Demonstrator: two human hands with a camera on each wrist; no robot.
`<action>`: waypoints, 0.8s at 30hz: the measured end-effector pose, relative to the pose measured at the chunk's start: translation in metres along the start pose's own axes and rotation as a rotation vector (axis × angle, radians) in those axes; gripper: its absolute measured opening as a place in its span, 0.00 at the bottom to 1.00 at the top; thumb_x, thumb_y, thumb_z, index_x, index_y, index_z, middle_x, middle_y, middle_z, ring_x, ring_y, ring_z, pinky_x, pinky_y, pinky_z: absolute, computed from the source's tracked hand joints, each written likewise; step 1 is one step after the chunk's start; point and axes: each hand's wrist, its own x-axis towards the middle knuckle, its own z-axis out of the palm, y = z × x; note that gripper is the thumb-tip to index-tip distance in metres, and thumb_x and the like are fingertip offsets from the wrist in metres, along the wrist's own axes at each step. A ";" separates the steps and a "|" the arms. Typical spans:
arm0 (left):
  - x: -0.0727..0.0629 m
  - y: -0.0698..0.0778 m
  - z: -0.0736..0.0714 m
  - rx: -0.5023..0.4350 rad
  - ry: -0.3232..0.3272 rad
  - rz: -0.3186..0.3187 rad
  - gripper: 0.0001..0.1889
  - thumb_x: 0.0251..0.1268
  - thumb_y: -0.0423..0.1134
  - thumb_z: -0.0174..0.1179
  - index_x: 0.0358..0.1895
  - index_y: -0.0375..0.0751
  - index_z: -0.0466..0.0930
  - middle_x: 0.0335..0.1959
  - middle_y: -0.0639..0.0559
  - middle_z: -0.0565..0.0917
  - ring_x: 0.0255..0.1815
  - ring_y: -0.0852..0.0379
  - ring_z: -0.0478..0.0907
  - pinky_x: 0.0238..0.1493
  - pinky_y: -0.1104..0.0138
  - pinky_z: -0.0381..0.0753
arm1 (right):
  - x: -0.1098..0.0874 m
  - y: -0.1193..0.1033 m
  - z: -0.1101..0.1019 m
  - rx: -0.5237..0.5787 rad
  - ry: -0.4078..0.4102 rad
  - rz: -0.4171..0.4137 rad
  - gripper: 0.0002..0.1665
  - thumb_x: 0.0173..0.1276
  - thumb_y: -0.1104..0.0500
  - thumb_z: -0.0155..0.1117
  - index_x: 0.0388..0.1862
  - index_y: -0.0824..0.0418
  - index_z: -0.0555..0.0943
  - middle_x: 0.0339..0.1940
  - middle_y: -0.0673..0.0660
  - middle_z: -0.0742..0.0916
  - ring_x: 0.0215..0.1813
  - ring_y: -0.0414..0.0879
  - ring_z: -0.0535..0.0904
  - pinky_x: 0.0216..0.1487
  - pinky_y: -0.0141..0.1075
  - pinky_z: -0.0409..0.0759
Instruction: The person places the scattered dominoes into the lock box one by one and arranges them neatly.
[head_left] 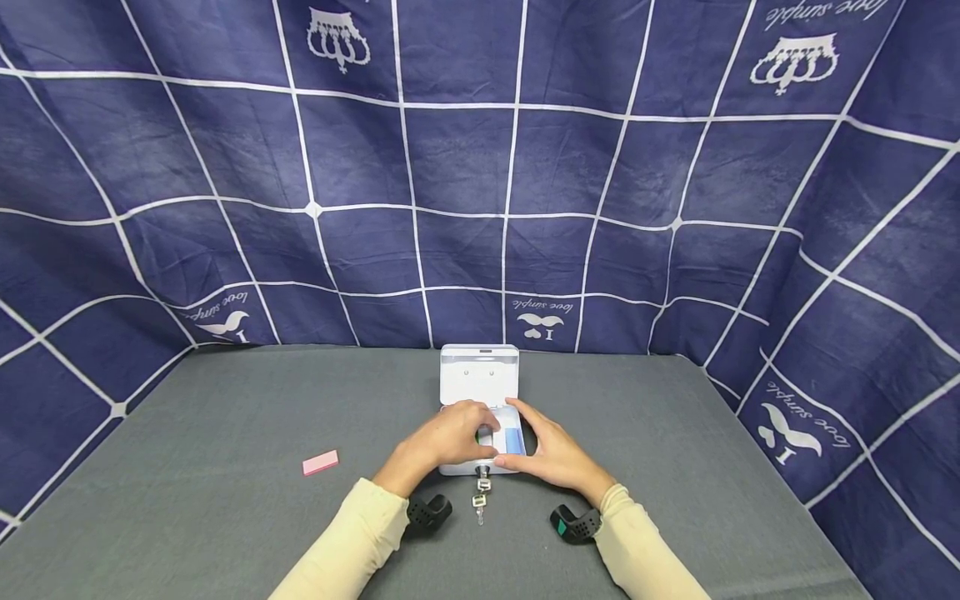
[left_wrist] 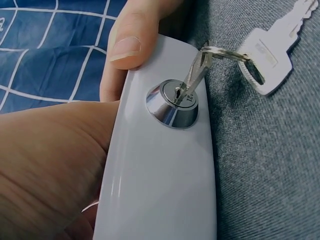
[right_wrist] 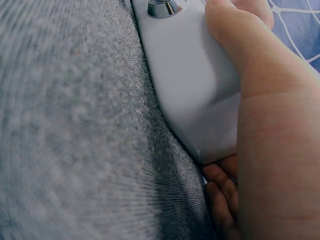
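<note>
A small white metal lock box (head_left: 480, 379) stands on the grey cloth with its lid raised. My left hand (head_left: 453, 433) reaches over the rim, its fingers bent down inside; whether they grip anything is hidden. Around the right side of the box curves my right hand (head_left: 558, 454); its thumb (left_wrist: 129, 52) presses the front rim and other fingers touch the side near the bottom corner (right_wrist: 220, 182). A blue item (head_left: 513, 440) lies inside the box, and a bit of green shows beside the left fingers. One key sits in the round lock (left_wrist: 172, 117); a second key (left_wrist: 267, 60) hangs from its ring.
To the left on the grey cloth (head_left: 225, 500) lies a pink flat block (head_left: 320, 462). Dark blue curtain (head_left: 465, 158) with white lines stands behind the table and along its sides. Black wrist bands (head_left: 429, 512) are worn below both hands.
</note>
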 end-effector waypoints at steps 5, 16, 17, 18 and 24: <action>0.001 0.000 0.000 0.002 0.002 -0.004 0.15 0.52 0.41 0.75 0.42 0.37 0.87 0.40 0.50 0.86 0.44 0.53 0.81 0.50 0.62 0.78 | 0.000 0.001 0.000 0.002 0.002 -0.004 0.56 0.53 0.27 0.70 0.78 0.42 0.60 0.72 0.50 0.71 0.70 0.48 0.67 0.67 0.51 0.66; 0.002 0.000 0.001 -0.015 -0.006 -0.034 0.15 0.51 0.40 0.75 0.41 0.37 0.87 0.38 0.50 0.86 0.41 0.55 0.81 0.47 0.62 0.79 | -0.001 0.001 0.001 0.000 0.003 0.005 0.56 0.53 0.27 0.70 0.78 0.41 0.60 0.72 0.51 0.71 0.71 0.48 0.67 0.67 0.52 0.66; 0.002 0.000 0.002 -0.016 -0.004 -0.031 0.15 0.50 0.40 0.75 0.41 0.37 0.87 0.38 0.50 0.86 0.41 0.55 0.81 0.47 0.62 0.79 | 0.000 0.001 0.001 -0.001 0.004 0.005 0.56 0.53 0.27 0.69 0.78 0.41 0.60 0.72 0.50 0.71 0.71 0.48 0.67 0.67 0.52 0.66; 0.002 0.000 0.002 -0.016 -0.003 -0.030 0.15 0.50 0.40 0.75 0.41 0.37 0.87 0.38 0.50 0.86 0.40 0.55 0.81 0.47 0.62 0.79 | 0.000 0.001 0.001 -0.001 0.005 0.005 0.56 0.53 0.27 0.69 0.78 0.41 0.60 0.72 0.51 0.71 0.71 0.48 0.67 0.67 0.52 0.66; 0.003 0.000 0.001 -0.020 -0.008 -0.038 0.15 0.50 0.40 0.76 0.41 0.37 0.87 0.37 0.50 0.86 0.40 0.55 0.81 0.46 0.62 0.79 | 0.000 0.001 0.001 -0.002 0.002 0.005 0.56 0.53 0.27 0.70 0.78 0.41 0.60 0.72 0.50 0.71 0.70 0.47 0.67 0.67 0.51 0.66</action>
